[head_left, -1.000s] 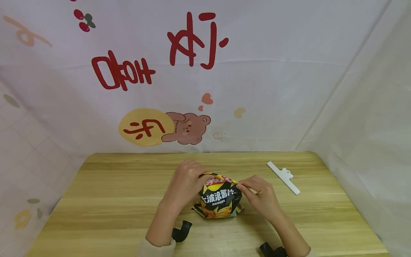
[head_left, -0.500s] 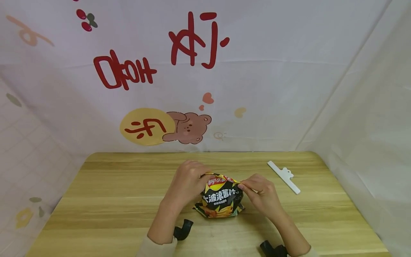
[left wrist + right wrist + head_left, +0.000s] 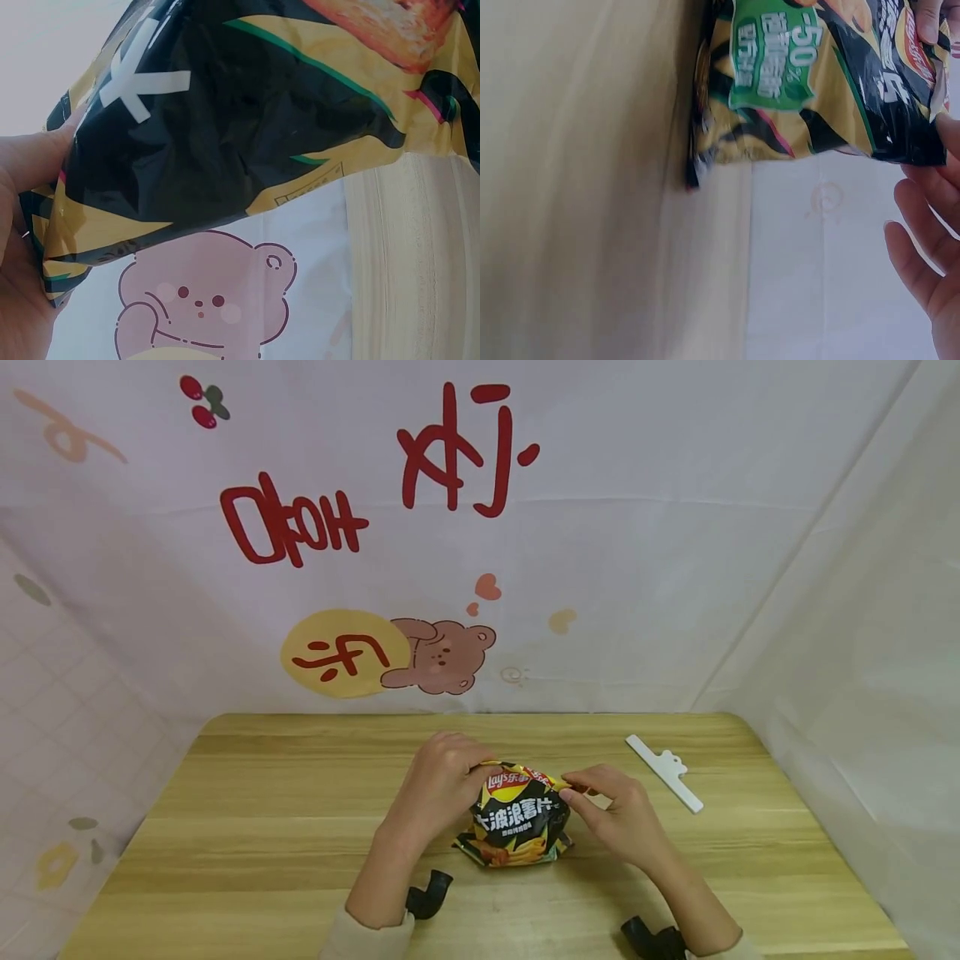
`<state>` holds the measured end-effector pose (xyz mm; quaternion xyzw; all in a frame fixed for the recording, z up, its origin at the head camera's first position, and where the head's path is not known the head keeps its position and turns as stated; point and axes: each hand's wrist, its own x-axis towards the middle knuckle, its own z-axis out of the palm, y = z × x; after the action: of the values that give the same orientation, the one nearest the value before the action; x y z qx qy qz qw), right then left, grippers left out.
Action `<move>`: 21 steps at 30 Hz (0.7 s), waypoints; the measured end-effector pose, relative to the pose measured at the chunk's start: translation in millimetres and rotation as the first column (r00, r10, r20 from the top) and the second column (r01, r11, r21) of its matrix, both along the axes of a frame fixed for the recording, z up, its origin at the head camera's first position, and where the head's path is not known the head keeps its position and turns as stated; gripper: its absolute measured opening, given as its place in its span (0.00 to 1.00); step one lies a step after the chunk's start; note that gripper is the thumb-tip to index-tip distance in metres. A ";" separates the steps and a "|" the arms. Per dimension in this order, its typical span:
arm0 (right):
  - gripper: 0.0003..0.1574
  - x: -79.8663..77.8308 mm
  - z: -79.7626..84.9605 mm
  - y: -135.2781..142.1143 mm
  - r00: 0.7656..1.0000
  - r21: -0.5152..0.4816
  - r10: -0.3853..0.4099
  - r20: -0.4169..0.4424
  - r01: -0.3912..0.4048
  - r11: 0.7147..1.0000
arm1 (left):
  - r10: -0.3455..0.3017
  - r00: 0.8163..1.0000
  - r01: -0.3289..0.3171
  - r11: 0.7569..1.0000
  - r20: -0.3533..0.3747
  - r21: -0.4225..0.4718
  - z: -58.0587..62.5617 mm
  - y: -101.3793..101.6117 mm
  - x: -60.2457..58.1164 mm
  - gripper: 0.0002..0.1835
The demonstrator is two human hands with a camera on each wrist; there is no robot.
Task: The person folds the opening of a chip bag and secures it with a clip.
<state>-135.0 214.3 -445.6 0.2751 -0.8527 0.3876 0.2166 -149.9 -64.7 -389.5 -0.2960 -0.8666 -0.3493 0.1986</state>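
A black and yellow bag of potato chips (image 3: 517,818) stands upright on the table between my two hands, its top edge folded over. My left hand (image 3: 446,781) grips the bag's upper left corner, thumb in front. In the left wrist view that thumb presses on the black front of the chip bag (image 3: 225,127). My right hand (image 3: 618,814) pinches the upper right corner between thumb and fingers. The right wrist view shows the bag's green label (image 3: 772,56) and my right hand (image 3: 930,225) at its corner, the other fingers spread loosely away.
A white clip (image 3: 664,773) lies on the wooden table (image 3: 262,827) to the right, behind my right hand. Black wrist-worn pieces (image 3: 430,895) sit under my forearms. A white printed cloth (image 3: 637,527) hangs behind the table and along both sides.
The fingers of my right hand have shifted at the bag's top right corner, and that forearm has moved slightly right. My left hand keeps its grip on the chip bag.
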 end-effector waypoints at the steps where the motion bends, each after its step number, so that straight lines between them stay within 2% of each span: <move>1: 0.16 -0.4 1.1 2.8 1.000 0.020 -0.014 -0.003 0.014 1.000 | -0.002 1.000 0.002 1.000 0.003 0.002 0.2 0.1 0.2 0.07; 4: 0.16 -3.0 3.6 13.2 0.998 0.066 -0.060 -0.005 0.061 0.996 | -0.006 1.000 0.006 1.000 0.013 0.006 0.8 0.3 0.4 0.06; 7: 0.17 -8.1 4.3 26.0 0.992 0.119 -0.117 -0.042 0.122 0.985 | -0.006 1.000 0.006 1.000 0.011 0.005 0.7 0.1 0.1 0.06; 13: 0.26 -17.1 3.2 52.6 0.975 0.230 -0.200 -0.096 0.217 0.949 | 0.003 1.000 -0.003 1.000 -0.004 -0.004 0.0 0.5 -0.8 0.06; 21: 0.41 -27.4 -3.7 91.2 0.961 0.366 -0.277 0.006 0.255 0.895 | 0.001 1.000 -0.001 1.000 -0.006 -0.008 0.9 0.1 -1.1 0.06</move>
<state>-162.4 305.5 -449.2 0.1798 -0.9449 0.1983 0.1884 -150.9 -64.6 -388.5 -0.2974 -0.8676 -0.3448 0.1999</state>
